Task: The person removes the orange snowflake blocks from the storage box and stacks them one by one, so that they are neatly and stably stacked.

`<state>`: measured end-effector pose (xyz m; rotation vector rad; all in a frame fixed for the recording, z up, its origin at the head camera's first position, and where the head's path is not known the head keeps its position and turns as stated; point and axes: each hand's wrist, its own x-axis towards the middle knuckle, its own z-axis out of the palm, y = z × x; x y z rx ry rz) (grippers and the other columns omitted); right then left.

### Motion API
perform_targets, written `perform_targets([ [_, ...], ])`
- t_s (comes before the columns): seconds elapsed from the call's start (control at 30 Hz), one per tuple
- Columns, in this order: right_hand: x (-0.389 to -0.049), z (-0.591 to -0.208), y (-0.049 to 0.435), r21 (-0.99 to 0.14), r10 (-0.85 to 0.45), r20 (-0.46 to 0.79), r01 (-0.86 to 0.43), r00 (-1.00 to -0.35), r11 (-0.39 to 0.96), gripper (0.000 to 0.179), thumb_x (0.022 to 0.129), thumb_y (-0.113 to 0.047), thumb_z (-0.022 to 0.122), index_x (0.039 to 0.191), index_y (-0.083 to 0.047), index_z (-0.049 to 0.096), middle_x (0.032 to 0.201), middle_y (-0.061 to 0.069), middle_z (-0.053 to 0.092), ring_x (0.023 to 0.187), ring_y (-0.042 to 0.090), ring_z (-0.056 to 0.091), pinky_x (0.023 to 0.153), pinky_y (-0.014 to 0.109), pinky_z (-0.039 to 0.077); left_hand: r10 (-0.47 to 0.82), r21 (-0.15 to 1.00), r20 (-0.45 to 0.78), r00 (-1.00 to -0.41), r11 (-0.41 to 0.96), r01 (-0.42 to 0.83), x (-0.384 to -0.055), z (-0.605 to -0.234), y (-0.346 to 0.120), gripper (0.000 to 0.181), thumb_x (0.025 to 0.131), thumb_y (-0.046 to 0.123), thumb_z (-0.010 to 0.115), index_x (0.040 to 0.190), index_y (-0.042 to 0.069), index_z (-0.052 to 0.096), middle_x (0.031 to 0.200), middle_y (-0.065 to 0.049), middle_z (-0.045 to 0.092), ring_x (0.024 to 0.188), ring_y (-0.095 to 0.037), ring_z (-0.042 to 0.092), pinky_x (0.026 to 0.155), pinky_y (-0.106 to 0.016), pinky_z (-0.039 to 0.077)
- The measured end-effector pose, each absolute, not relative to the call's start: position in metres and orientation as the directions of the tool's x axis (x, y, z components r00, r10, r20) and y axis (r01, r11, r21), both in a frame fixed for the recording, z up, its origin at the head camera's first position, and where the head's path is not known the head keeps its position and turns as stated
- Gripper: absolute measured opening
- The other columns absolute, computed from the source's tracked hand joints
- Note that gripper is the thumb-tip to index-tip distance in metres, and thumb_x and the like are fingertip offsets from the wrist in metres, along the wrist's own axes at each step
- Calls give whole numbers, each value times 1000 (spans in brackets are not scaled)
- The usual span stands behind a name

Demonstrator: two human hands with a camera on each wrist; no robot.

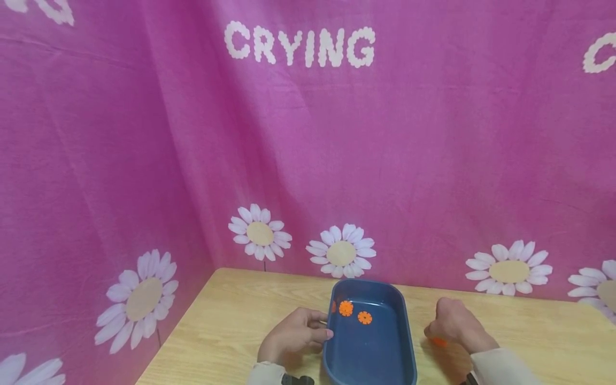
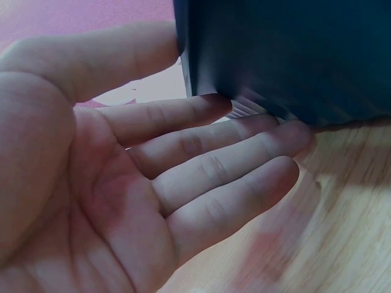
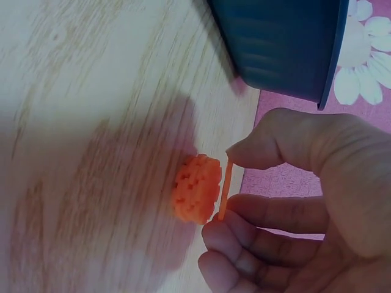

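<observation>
A dark blue tray (image 1: 372, 353) stands on the table, with orange notched discs (image 1: 364, 318) lying on its floor near the far end. Beside its left wall is my left hand (image 1: 297, 334), the thumb at the rim. In the left wrist view the other fingers (image 2: 214, 168) are nearly straight and reach the tray's lower edge. To the right of the tray, my right hand (image 1: 457, 323) pinches a thin orange disc (image 3: 226, 189) on edge between thumb and fingers. Right against it is a stack of similar orange discs (image 3: 197, 189) on the tabletop, mostly hidden by the hand in the head view.
The light wooden table (image 1: 231, 321) ends at a pink cloth (image 1: 385, 160) printed with daisies and white letters, hanging behind and along the left side. The tray's far end stands close to the cloth.
</observation>
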<state>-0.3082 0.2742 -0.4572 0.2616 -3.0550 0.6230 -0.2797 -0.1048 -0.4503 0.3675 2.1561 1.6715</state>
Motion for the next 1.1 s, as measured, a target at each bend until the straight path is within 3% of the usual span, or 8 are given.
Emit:
perform_targets([
  [0.07, -293, -442, 255, -346, -98, 57, -112, -994, 932, 23, 71, -11, 72, 62, -6, 52, 62, 7, 49, 57, 23, 48, 51, 35, 40, 442, 969, -133, -887, 247, -22, -280, -450, -105, 38, 90, 4, 73, 126, -2, 65, 103, -11, 73, 90, -25, 70, 82, -45, 59],
  [0.17, -286, -431, 252, -349, -92, 37, -99, -995, 932, 24, 70, -12, 73, 61, -8, 51, 61, 5, 50, 57, 21, 50, 53, 34, 42, 449, 970, -126, -884, 241, -16, -280, -450, -105, 38, 90, 3, 72, 126, -3, 65, 103, -11, 73, 90, -25, 70, 82, -45, 60],
  [0.6, -292, -426, 254, -357, -62, 4, -59, -998, 932, 24, 69, -17, 78, 62, -8, 56, 62, 5, 52, 58, 21, 51, 53, 35, 43, 440, 969, -130, -888, 247, -20, -280, -448, -105, 38, 90, 4, 72, 126, -3, 65, 103, -11, 73, 90, -26, 71, 83, -45, 59],
  [1.1, -292, -415, 250, -392, -103, 61, -119, -993, 912, 24, 67, -13, 75, 57, -9, 54, 53, -1, 46, 49, 14, 43, 46, 28, 33, 424, 966, -127, -896, 258, -15, -280, -450, -104, 39, 89, 5, 73, 126, -3, 65, 102, -10, 73, 90, -25, 70, 82, -43, 59],
])
